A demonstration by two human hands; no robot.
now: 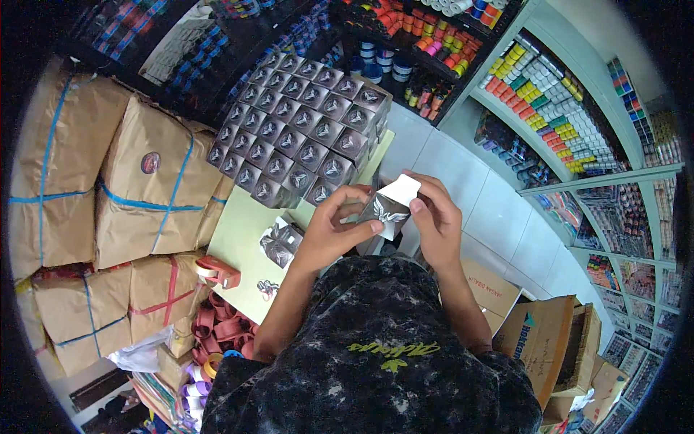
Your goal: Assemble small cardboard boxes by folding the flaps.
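Holding grey box [377, 207], white flap [402, 189] up

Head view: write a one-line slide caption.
The left hand and right hand hold a dark box near rows of similar boxes on a table.

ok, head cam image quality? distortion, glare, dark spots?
Head view: corners black out; shelves at right bow strongly; white flap on the small box looks washed out; upper left is dim, rack goods there hard to make out; left hand and right hand look reasonably sharp.
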